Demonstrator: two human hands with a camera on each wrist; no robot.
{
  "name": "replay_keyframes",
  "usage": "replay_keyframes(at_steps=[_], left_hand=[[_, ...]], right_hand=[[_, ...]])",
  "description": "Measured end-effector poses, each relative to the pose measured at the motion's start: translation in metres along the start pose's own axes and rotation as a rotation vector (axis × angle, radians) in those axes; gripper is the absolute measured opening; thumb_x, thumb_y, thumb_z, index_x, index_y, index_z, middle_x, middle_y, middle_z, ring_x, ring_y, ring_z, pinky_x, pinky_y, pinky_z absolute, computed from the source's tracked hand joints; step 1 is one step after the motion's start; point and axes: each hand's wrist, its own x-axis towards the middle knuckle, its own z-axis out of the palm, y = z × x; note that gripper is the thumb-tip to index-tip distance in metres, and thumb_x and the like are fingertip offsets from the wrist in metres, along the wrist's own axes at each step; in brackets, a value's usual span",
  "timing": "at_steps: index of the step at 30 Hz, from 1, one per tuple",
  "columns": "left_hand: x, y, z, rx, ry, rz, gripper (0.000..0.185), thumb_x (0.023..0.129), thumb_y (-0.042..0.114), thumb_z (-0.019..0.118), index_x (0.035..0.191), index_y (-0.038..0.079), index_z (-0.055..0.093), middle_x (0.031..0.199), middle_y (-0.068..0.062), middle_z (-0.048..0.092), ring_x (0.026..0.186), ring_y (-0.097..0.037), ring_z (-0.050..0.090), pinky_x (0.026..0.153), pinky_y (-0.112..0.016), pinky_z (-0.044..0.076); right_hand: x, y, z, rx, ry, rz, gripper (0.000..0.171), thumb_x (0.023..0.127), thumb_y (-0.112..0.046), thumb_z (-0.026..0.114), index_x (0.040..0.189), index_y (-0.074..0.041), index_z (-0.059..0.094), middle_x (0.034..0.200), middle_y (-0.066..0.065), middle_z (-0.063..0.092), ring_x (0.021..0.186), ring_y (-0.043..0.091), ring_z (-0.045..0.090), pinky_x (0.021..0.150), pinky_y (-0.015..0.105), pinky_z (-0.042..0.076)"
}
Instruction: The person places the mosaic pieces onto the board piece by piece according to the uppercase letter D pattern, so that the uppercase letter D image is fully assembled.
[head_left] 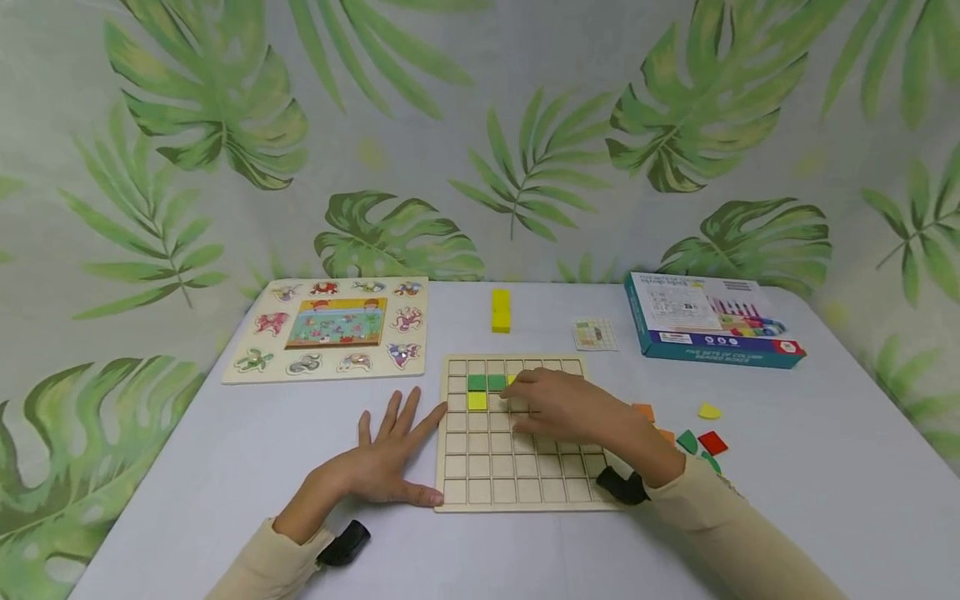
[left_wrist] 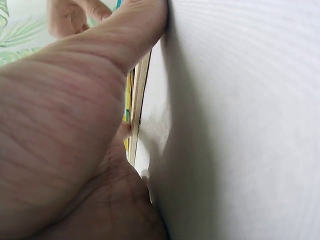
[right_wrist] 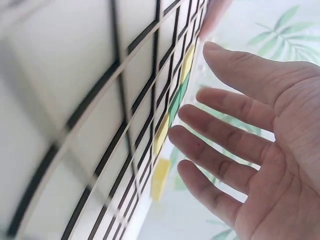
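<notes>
**Materials and finish**

Grid board (head_left: 517, 483): pale unfinished-looking wood, matt, with thin raised dividers. Green tiles (head_left: 486, 382) and yellow tile (head_left: 477, 401): painted, flat colour, low sheen. Yellow block (head_left: 501, 310): same painted look. Animal puzzle board (head_left: 247, 367): light wood with glossy printed pieces. Box (head_left: 712, 350): printed cardboard, slight gloss. Card (head_left: 595, 334): paper. Table (head_left: 225, 467): smooth, matt white. Sleeves (head_left: 720, 525): beige knit cloth.

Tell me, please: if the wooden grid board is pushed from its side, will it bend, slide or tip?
The grid board looks like thin rigid wood, so it probably would not bend. It lies flat on the smooth table, so it would likely slide, not tip. The left hand touches its edge, probably steadying it.
</notes>
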Motion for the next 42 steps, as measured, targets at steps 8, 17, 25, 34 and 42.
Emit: replay_keyframes(at_steps=[8, 17, 25, 34, 42], left_hand=[[-0.001, -0.001, 0.002, -0.001, 0.005, -0.014, 0.116, 0.076, 0.058, 0.081, 0.163, 0.021, 0.012, 0.166, -0.021, -0.015, 0.150, -0.043, -0.025, 0.107, -0.074, -0.019], [0.001, -0.003, 0.003, 0.008, 0.012, -0.008, 0.117, 0.076, 0.059, 0.080, 0.163, 0.022, 0.011, 0.166, -0.019, -0.017, 0.149, -0.042, -0.026, 0.107, -0.075, -0.019], [0.004, -0.002, 0.003, 0.018, 0.017, -0.004, 0.117, 0.075, 0.060, 0.080, 0.163, 0.023, 0.011, 0.167, -0.018, -0.017, 0.150, -0.041, -0.026, 0.107, -0.074, -0.019], [0.004, -0.001, 0.002, 0.012, 0.017, -0.009, 0.117, 0.075, 0.059, 0.080, 0.163, 0.023, 0.012, 0.166, -0.018, -0.017, 0.150, -0.041, -0.027, 0.107, -0.074, -0.020], [0.004, -0.002, 0.002, 0.012, 0.013, -0.011, 0.117, 0.075, 0.060, 0.080, 0.163, 0.024, 0.011, 0.167, -0.018, -0.017, 0.150, -0.041, -0.027, 0.107, -0.074, -0.019]], right_hand=[[-0.031, 0.025, -0.003, 0.068, -0.021, 0.101, 0.040, 0.095, -0.032, 0.069, 0.130, -0.012, 0.066, 0.132, 0.005, 0.064, 0.125, 0.026, 0.058, 0.105, 0.048, 0.047], [-0.065, 0.054, -0.007, 0.111, -0.011, 0.148, 0.044, 0.091, -0.034, 0.074, 0.127, -0.010, 0.068, 0.124, 0.004, 0.067, 0.114, 0.025, 0.062, 0.098, 0.049, 0.049], [-0.082, 0.077, -0.021, 0.154, -0.019, 0.257, 0.031, 0.082, -0.027, 0.083, 0.106, -0.011, 0.071, 0.096, -0.002, 0.065, 0.087, 0.016, 0.058, 0.077, 0.034, 0.052], [-0.089, 0.088, -0.021, 0.190, -0.130, 0.325, 0.025, 0.076, -0.020, 0.087, 0.087, -0.015, 0.065, 0.080, -0.004, 0.057, 0.077, 0.014, 0.050, 0.067, 0.030, 0.045], [-0.089, 0.087, -0.019, 0.216, -0.178, 0.379, 0.031, 0.072, -0.018, 0.089, 0.091, -0.014, 0.065, 0.083, -0.001, 0.059, 0.081, 0.017, 0.052, 0.070, 0.032, 0.047]])
